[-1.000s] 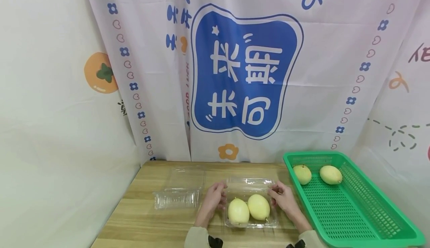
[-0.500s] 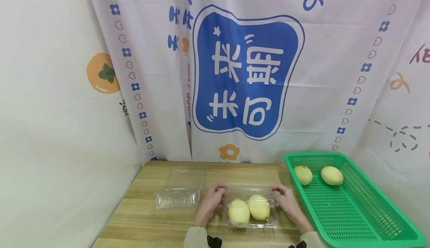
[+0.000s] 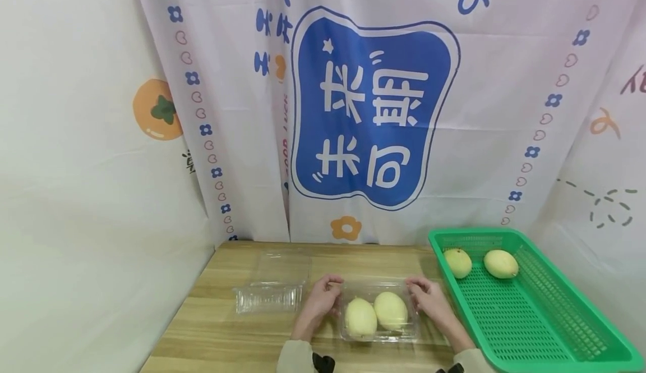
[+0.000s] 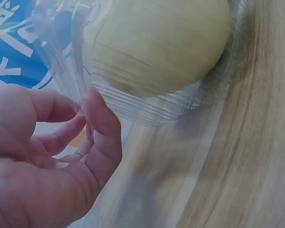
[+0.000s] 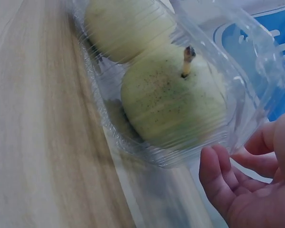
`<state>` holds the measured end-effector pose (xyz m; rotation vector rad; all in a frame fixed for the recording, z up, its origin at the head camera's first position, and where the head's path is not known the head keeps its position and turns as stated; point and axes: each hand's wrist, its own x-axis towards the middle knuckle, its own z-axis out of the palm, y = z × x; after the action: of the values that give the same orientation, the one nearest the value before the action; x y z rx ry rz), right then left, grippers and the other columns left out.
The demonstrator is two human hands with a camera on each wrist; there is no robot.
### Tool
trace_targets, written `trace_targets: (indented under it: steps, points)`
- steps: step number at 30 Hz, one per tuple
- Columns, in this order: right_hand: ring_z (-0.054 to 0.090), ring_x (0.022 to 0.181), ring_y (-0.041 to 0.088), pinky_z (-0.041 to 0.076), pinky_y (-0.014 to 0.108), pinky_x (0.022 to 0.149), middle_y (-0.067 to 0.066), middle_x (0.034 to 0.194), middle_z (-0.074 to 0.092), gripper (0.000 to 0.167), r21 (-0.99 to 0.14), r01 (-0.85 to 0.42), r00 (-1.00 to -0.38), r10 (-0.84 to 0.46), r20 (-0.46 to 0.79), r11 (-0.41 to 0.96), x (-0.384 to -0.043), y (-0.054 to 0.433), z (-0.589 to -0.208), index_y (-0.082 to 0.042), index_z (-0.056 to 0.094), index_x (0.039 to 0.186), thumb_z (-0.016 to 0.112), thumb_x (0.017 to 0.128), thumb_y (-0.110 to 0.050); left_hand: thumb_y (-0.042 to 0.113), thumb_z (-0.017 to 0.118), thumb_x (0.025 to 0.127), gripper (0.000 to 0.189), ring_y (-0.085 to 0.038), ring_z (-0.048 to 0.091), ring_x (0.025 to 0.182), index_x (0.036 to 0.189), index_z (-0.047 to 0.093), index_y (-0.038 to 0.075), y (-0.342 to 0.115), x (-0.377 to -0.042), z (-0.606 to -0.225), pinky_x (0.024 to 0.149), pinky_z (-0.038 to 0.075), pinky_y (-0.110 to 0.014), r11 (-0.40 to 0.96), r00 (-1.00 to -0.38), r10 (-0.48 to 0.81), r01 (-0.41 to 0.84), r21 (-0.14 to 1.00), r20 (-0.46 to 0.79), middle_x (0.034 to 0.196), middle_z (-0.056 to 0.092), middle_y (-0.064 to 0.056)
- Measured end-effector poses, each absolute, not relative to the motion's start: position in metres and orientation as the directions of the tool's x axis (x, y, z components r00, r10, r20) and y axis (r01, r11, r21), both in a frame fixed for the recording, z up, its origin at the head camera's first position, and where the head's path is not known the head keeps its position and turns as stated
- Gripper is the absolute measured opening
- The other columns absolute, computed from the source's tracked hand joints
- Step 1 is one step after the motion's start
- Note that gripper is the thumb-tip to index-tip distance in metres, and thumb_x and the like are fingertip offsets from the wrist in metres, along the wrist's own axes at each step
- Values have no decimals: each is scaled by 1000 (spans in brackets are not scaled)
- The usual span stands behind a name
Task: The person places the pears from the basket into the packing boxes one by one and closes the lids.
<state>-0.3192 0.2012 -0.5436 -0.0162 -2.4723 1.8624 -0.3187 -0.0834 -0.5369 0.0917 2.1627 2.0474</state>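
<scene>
A clear plastic clamshell box (image 3: 381,339) rests on the table in front of me, holding two pale yellow pears (image 3: 360,318) side by side. Its transparent lid lies over them, though the head view does not show whether it is fastened. My left hand (image 3: 321,300) pinches the box's rim at the back left corner; in the left wrist view thumb and forefinger meet on the plastic edge. At the back right corner, my right hand (image 3: 429,301) pinches the edge the same way. In the right wrist view, one pear (image 5: 173,97) shows its brown stem through the plastic.
To the left on the wooden table (image 3: 202,328) lies a second clear clamshell box (image 3: 267,299), opened out. A green plastic basket (image 3: 520,319) stands at the right with two more pears (image 3: 501,264) at its far end. A printed cloth (image 3: 373,109) hangs behind the table.
The clear lid, raised at the back a second ago, has come forward and down over the two pears. Both hands have stayed at the box's back corners with it.
</scene>
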Motion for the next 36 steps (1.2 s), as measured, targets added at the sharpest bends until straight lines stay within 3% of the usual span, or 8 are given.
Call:
trace_targets:
  steps: [7, 12, 18, 25, 36]
  points:
    - [52, 53, 13, 49, 26, 49, 9, 69, 58, 34, -927, -70, -998, -17, 69, 369, -309, 198, -540, 7, 57, 129, 51, 97, -4, 1, 51, 93, 33, -19, 55, 73, 126, 52, -3, -84, -315, -536, 53, 54, -27, 72, -987, 139, -74, 995, -84, 96, 58, -19]
    - [49, 47, 12, 43, 24, 44, 4, 58, 52, 39, -916, -101, -995, -54, 87, 387, -302, 196, -540, 5, 54, 133, 48, 96, -2, 2, 51, 94, 33, -18, 54, 72, 127, 52, -2, -86, -315, -536, 53, 52, -25, 77, -988, 132, -72, 994, -82, 96, 57, -18]
    - [48, 43, 14, 45, 28, 38, 5, 63, 52, 43, -886, -61, -998, -59, 38, 460, -290, 195, -537, 0, 49, 140, 45, 97, -4, 3, 52, 94, 32, -17, 54, 71, 127, 53, 0, -85, -316, -538, 54, 52, -27, 93, -989, 125, -72, 993, -83, 94, 57, -16]
    - [53, 48, 16, 49, 32, 41, 7, 76, 55, 43, -889, -35, -999, -51, 13, 457, -275, 195, -531, -2, 46, 141, 47, 98, -6, 6, 52, 97, 31, -15, 53, 68, 127, 52, 0, -84, -317, -541, 52, 50, -24, 101, -987, 131, -76, 992, -89, 93, 57, -16]
    - [52, 46, 16, 49, 33, 38, 9, 75, 54, 47, -912, -30, -986, -160, -39, 408, -268, 203, -540, -8, 34, 148, 43, 102, -9, 6, 54, 97, 28, -16, 56, 70, 124, 54, -1, -87, -316, -536, 54, 50, -25, 108, -987, 139, -67, 992, -82, 98, 59, -18]
